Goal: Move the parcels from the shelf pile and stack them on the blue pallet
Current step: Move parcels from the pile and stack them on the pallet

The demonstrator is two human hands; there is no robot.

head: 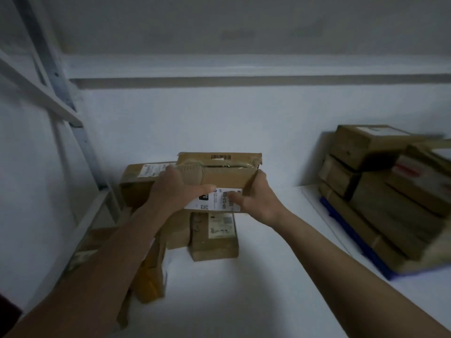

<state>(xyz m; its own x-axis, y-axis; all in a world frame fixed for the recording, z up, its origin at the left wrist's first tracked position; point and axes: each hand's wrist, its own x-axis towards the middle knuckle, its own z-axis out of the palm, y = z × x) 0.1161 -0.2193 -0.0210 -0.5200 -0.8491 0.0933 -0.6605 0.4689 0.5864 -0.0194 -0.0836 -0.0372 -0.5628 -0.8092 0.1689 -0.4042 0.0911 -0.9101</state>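
A brown cardboard parcel (227, 176) with a white label and a barcode is held up in the middle of the view, above the pile. My left hand (177, 189) grips its left end and my right hand (256, 198) grips its right end, thumbs on the near face. Under and behind it lie more parcels of the pile: one box (141, 176) at the left, another box (214, 237) with a label below. At the right, the blue pallet (353, 237) carries a stack of several brown parcels (380, 181).
A white metal shelf frame (61, 93) rises at the left, with parcels and a yellow package (150, 279) along its foot. White floor lies between the pile and the pallet. A white wall stands behind.
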